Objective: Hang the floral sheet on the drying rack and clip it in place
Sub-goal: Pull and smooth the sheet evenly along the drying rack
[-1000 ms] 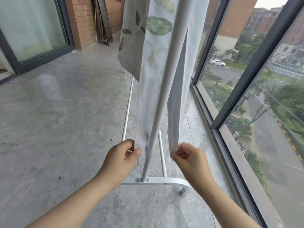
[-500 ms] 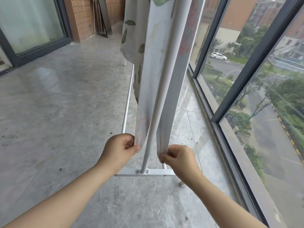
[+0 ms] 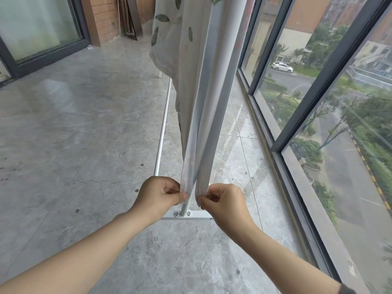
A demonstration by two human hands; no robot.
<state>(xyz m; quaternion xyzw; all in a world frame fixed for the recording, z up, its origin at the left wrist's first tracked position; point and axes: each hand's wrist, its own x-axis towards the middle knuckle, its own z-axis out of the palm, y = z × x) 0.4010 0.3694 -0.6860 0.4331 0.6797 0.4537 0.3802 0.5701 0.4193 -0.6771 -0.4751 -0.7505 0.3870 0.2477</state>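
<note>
Hanging over the rack (image 3: 163, 132), the sheet (image 3: 191, 81) falls in two panels, one on each side of the white upright pole — pale cloth printed with green leaves. The left hand (image 3: 159, 195) pinches the bottom edge of the left panel between thumb and curled fingers, just left of the pole. The right hand (image 3: 224, 201) pinches the bottom edge of the right panel the same way, just right of the pole. Both hands sit close together, a little above the rack's foot bar — on a grey tiled floor (image 3: 74, 134). A tall window (image 3: 318, 102) runs along the right of the rack.
</note>
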